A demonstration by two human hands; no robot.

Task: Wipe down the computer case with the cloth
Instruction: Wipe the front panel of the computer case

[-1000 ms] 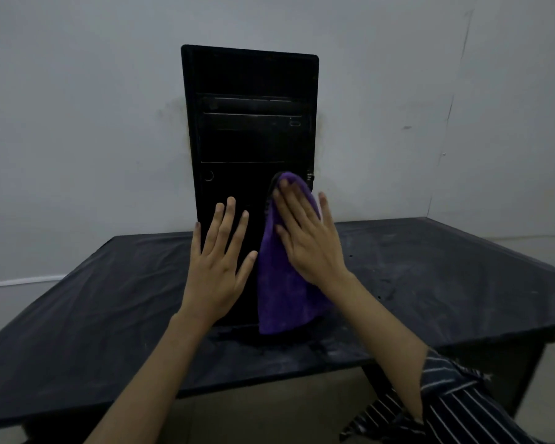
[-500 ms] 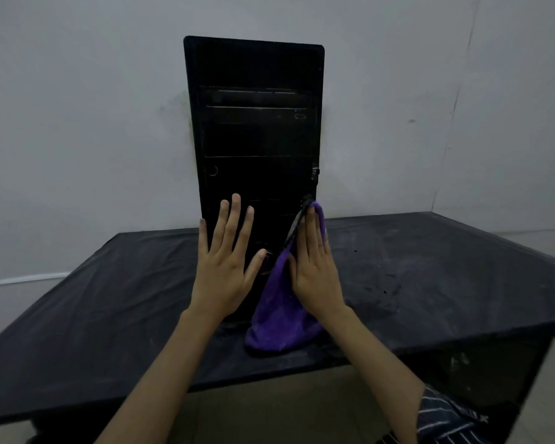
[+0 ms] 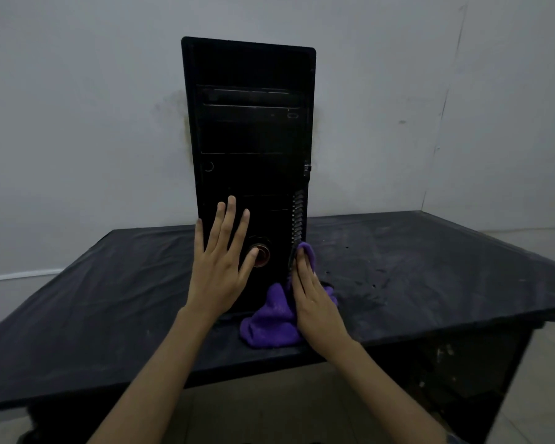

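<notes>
Tall black plastic tower computer case (image 3: 249,129) stands upright on the dark cloth-covered tabletop (image 3: 414,270), its back near the wall. Left hand (image 3: 220,267), fingers straight and spread, lies flat on the lower front panel. Right hand (image 3: 314,299), fingers straight, presses the purple fleecy cloth (image 3: 271,322) against the lower right edge beside the vent slots; most of the cloth is bunched on the tabletop. Risks: the cloth snagging in the slots; the bunched part picking up tabletop dust and smearing it on the panel; sideways pressure tipping the case.

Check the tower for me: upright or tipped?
Upright. The computer case stands on its base on the black table, front panel facing the camera, left hand flat against it.
</notes>
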